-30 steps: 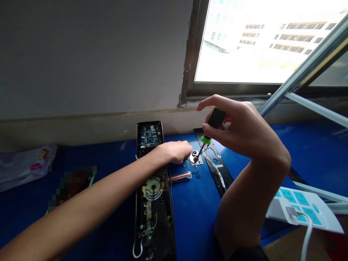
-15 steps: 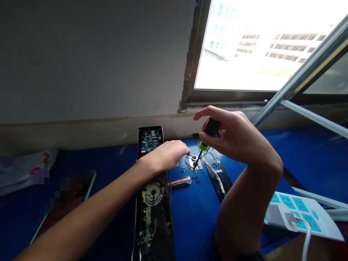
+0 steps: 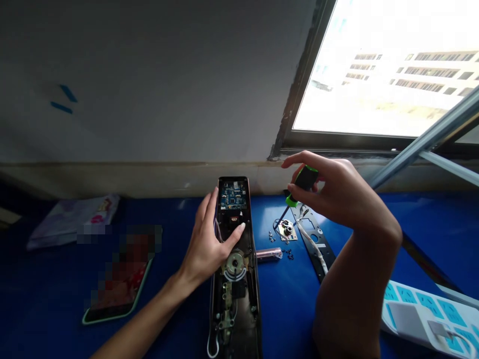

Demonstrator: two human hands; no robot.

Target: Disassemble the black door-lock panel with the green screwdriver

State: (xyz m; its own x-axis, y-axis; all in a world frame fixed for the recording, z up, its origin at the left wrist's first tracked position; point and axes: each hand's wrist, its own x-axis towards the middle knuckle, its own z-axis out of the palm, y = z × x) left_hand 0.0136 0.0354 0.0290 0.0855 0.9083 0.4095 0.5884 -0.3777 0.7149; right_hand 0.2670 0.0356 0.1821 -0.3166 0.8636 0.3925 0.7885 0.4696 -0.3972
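Observation:
An electronic door lock housing [image 3: 245, 309], long and black, lies with its inside facing up, showing a blue circuit board [image 3: 232, 195] at the far end and a round metal piece in the middle. My left hand [image 3: 213, 237] grips its left side, fingers along the outer edge and thumb over the inside. In my right hand [image 3: 325, 187] is a screwdriver [image 3: 306, 178] with a black and green handle, tilted with its tip down. The tip is beside a small plate with a round part [image 3: 287, 229]; contact I cannot tell. Several tiny screws [image 3: 289, 254] lie nearby.
A copper-coloured cylinder [image 3: 269, 254] lies right of the housing. Beyond it is a black back plate [image 3: 318, 244] with a white-wrapped cable. A power strip [image 3: 430, 314] sits at right, a phone [image 3: 123, 279] and a folded cloth [image 3: 75, 219] at left. Metal bars cross the right side.
My left hand has moved from the small plate back to the housing's left side. My right hand still holds the screwdriver, its tip now left of the plate. The view has turned left.

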